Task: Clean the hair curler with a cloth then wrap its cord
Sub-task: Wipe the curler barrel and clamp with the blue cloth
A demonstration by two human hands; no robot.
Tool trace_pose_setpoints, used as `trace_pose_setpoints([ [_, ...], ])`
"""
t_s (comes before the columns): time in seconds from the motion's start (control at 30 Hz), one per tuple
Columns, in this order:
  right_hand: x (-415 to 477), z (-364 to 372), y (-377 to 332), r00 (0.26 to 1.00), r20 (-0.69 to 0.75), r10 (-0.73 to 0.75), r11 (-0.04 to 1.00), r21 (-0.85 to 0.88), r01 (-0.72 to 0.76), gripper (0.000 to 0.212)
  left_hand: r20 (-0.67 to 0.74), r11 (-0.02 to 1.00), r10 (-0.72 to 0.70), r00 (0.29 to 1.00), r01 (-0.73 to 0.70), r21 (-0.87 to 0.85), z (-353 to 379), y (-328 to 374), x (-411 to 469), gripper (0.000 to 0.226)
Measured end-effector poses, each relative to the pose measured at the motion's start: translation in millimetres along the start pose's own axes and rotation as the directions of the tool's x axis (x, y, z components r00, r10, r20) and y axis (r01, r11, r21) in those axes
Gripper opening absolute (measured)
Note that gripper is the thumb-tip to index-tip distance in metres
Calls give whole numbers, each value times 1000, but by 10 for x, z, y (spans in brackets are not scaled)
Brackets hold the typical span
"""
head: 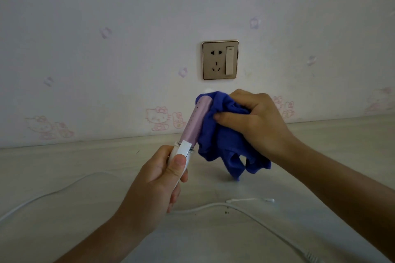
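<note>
So, biggest thing first: the pale wallpapered wall with faint pink cartoon cats [106,6] fills the whole top half. Below it runs the light, marble-look counter [64,166].

Sprawled over the counter is the long thin white power cord [213,204]. One stretch arcs in from the left edge toward the left wrist. Another leaves from under that hand and trails off to the bottom right corner, where a ribbed bit shows.

Both bare forearms come up from the bottom. The right grip [252,119] is curled round a bunched-up royal blue cloth [222,141], pressing it against the right side of the curler's barrel. The cloth also peeks out behind the barrel's tip, and its loose ends dangle down toward the counter; can't tell if they touch it.

The left grip [156,179] is wrapped round the white handle, thumb lying along the top.

The hair curler with the lilac-pink perforated barrel and white handle [196,119] is up off the counter, tilted, tip pointing up and away, just under the outlet.

That's a gold-brown wall outlet plate with a pale rocker switch [220,60].

Smallest: a short white cable piece [250,199] lying on the counter, just beyond the cord.
</note>
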State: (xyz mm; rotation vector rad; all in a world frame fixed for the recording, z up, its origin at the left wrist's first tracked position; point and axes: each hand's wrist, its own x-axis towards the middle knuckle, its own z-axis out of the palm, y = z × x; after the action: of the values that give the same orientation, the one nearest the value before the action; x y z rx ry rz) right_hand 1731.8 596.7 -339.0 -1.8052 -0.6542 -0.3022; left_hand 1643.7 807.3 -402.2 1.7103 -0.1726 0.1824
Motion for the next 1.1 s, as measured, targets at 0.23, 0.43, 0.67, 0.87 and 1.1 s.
trace_pose_setpoints([
  [0.23, -42, 94, -15, 997, 81, -15, 999, 34, 12, 4, -6, 1000, 24, 1000, -24, -13, -39, -48, 47, 44],
  [0.43, -22, 58, 45, 998, -61, 7, 1000, 11, -6, 14, 18, 1000, -7, 1000, 7, -11, -30, -65, 33, 50],
  [0.67, 35, -52, -17, 993, -108, 48, 988, 148, -32, 20, -3, 999, 15, 1000, -15, -33, -28, -107, -1, 50],
  [0.87, -329, 421, 65, 978, 194, 73, 994, 71, -88, 14, -107, 991, 115, 988, -122, -55, -147, 90, 202, 33],
  [1.1, -142, 377, -83, 996, 49, 68, 963, 257, -79, 9, -78, 987, 159, 984, -160, -7, -243, 184, 179, 42],
])
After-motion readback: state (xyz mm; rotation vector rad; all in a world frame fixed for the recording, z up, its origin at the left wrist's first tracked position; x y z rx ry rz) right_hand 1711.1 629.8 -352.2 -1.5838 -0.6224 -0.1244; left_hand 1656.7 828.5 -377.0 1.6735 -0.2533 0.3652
